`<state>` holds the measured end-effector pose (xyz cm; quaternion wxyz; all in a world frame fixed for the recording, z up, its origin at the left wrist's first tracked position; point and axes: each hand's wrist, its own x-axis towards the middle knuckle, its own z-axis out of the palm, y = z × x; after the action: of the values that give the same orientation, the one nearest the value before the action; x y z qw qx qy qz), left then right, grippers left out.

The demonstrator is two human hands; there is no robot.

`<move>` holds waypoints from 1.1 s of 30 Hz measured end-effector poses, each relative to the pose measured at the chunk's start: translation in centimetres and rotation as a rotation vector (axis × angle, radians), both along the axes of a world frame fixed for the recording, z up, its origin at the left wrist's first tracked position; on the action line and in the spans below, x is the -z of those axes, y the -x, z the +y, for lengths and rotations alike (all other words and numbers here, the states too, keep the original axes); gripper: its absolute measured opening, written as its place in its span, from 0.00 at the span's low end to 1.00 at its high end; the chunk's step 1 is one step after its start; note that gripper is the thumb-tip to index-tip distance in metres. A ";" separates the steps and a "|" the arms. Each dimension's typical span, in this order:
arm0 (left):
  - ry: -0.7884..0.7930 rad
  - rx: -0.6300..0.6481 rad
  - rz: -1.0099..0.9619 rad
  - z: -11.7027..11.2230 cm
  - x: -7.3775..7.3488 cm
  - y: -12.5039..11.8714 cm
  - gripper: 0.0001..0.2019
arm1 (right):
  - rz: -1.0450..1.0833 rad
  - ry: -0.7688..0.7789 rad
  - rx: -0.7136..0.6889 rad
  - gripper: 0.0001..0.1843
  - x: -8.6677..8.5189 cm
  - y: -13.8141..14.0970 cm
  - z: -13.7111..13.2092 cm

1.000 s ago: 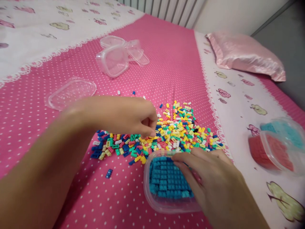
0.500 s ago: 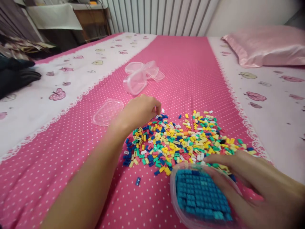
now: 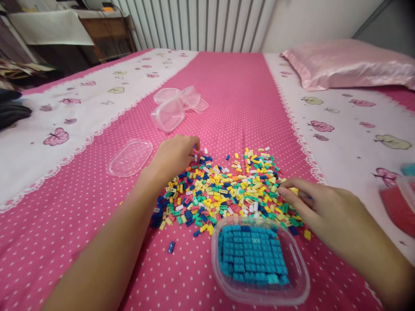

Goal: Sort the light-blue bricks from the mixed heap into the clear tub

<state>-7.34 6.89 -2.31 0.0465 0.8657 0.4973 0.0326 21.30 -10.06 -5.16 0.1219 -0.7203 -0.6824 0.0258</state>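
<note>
A spread-out pile of small toy building bricks (image 3: 220, 190), in yellow, green, blue, red and white, lies on the bed. At its far left edge my left hand (image 3: 173, 155) rests with curled fingers; the tips are partly hidden among bricks. My right hand (image 3: 327, 211) is over the right side of the pile, thumb and index finger drawn together at the bricks. What either hand pinches is too small to make out. Just in front of the pile stands a clear plastic container (image 3: 298, 276) holding tightly packed teal bricks (image 3: 256, 250). Neither hand touches it.
A clear lid (image 3: 131, 157) lies left of the pile. Several clear containers and lids (image 3: 168, 114) sit farther back. One loose blue brick (image 3: 171, 247) is near the front. A container with red contents (image 3: 398, 207) stands at the right edge, and a pink pillow (image 3: 350, 65) behind.
My right hand has left the container of teal bricks and moved to the pile's right side. My left hand stays at the far left edge. The view has shifted to the right.
</note>
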 end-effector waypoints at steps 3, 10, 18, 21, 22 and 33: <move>0.016 0.026 -0.161 -0.5 -1.3 -0.4 0.13 | 0.089 -0.077 0.009 0.16 -0.7 1.0 -0.2; 0.263 0.730 -0.676 -4.8 -3.6 -4.7 0.05 | 0.513 -0.093 -0.127 0.09 -3.6 4.7 -0.8; 0.262 0.881 -0.652 -5.9 -2.9 -5.8 0.03 | 0.658 -0.014 -0.088 0.05 -3.7 4.5 -0.8; 0.256 0.884 -0.649 -5.9 -3.0 -5.8 0.02 | 0.648 -0.025 -0.102 0.05 -3.9 4.4 -0.8; 0.251 0.886 -0.649 -5.8 -3.0 -5.8 0.02 | 0.633 -0.031 -0.101 0.05 -4.0 4.4 -0.8; 0.170 0.647 -0.506 -3.7 -2.9 -4.3 0.03 | -0.105 -0.152 -0.254 0.14 -3.7 7.2 -3.9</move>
<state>-3.03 3.16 0.55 0.2464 0.9350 0.1733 0.1869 14.15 -13.91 -1.49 0.1360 -0.6173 -0.7734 -0.0483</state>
